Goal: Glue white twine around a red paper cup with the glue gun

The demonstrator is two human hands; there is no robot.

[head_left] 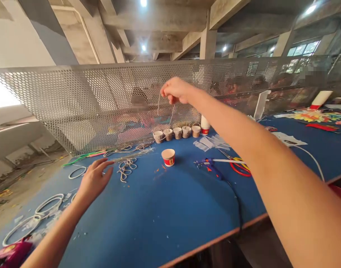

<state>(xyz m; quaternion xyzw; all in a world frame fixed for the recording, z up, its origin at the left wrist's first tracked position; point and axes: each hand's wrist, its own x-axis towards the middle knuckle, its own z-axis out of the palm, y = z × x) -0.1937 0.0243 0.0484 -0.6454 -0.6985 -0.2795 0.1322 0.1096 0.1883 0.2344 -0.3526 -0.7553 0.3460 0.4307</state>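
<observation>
My right hand is raised above the back of the table, its fingers closed on a thin pale cord that hangs down toward the row of small cups. My left hand hovers over the left side with its fingers apart and nothing in them, beside a bundle of thin wires and a coiled cord. A single paper cup with a red band stands upright at the middle of the blue table.
A blue glue gun with a black cable lies right of the cup, near red and yellow rings and clear strips. White hoops lie far left. A perforated metal panel borders the back.
</observation>
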